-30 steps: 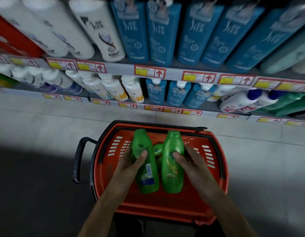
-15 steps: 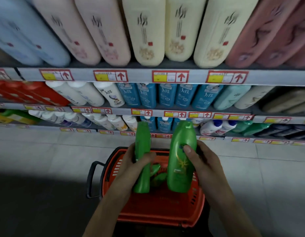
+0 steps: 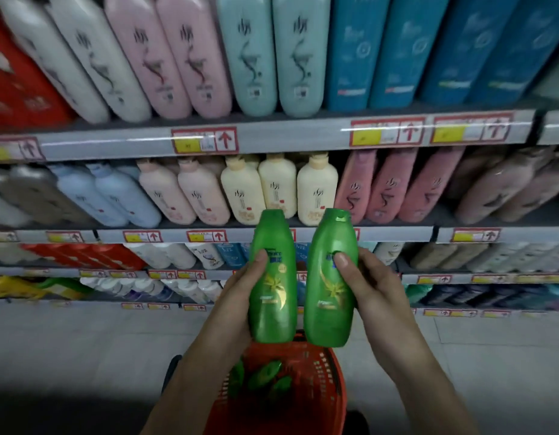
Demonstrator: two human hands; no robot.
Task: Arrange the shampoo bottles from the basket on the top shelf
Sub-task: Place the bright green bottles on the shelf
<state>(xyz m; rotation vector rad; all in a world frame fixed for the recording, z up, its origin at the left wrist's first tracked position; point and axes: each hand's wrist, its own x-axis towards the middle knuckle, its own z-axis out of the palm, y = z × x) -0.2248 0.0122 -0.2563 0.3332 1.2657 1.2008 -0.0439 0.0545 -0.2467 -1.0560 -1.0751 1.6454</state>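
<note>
My left hand grips one green bottle round its middle, thumb across the label and the other fingers hidden behind. That bottle stands near enough upright, cap up. Just beside it is the second bottle, also cap up, its top leaning a little to the right. I cannot tell whether the two touch low down. My right hand holds this one the same way, thumb on the front and fingers wrapped round the back.

Both bottles are clear of the basket, which sits below my hands on the floor with more green bottles lying in it.

What the next move turns on, as I judge it, is height: the shelf I want lies up and ahead of both hands. The highest shelf I can see is well above the caps, and I cannot tell whether it is the top one. The bottles' long axes already run up and down — so they should need lifting and pushing forward, not turning. My hands are about level, neither plainly nearer, so either could go first.

That shelf is packed from left to right with red, white, pink, teal and blue bottles, and I see no gap for green ones.
</note>
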